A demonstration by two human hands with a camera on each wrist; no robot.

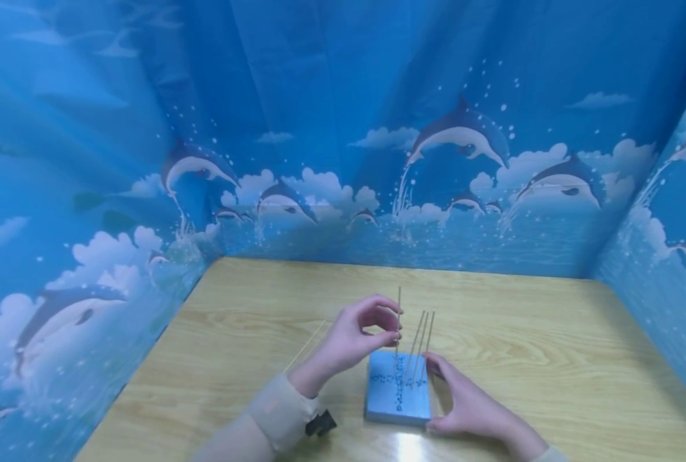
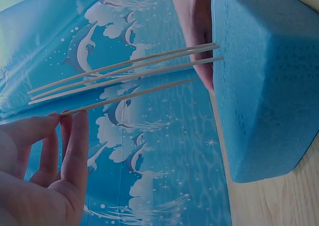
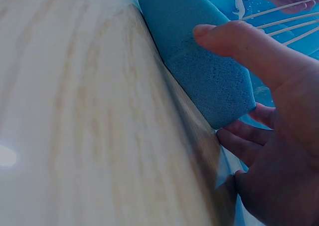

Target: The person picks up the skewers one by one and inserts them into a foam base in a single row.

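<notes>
My left hand (image 1: 351,333) pinches a thin wooden skewer (image 2: 129,97) near its upper end, between thumb and fingertips. In the left wrist view, the skewer's pointed lower end hangs just off the marked top of a blue foam block (image 1: 397,404). Three more skewers (image 2: 124,81) stand in the block side by side, leaning slightly. My right hand (image 1: 472,404) grips the block's right side, its thumb (image 3: 219,39) on the near face and its fingers round the far side. Rows of small dark marks form a cross on the block's top.
Further thin skewers (image 1: 305,347) lie on the wooden table (image 1: 262,295), left of the block and partly behind the left forearm. Blue curtains (image 1: 331,128) with dolphins close off the table's back and sides. A black clip (image 1: 321,423) hangs at the left cuff.
</notes>
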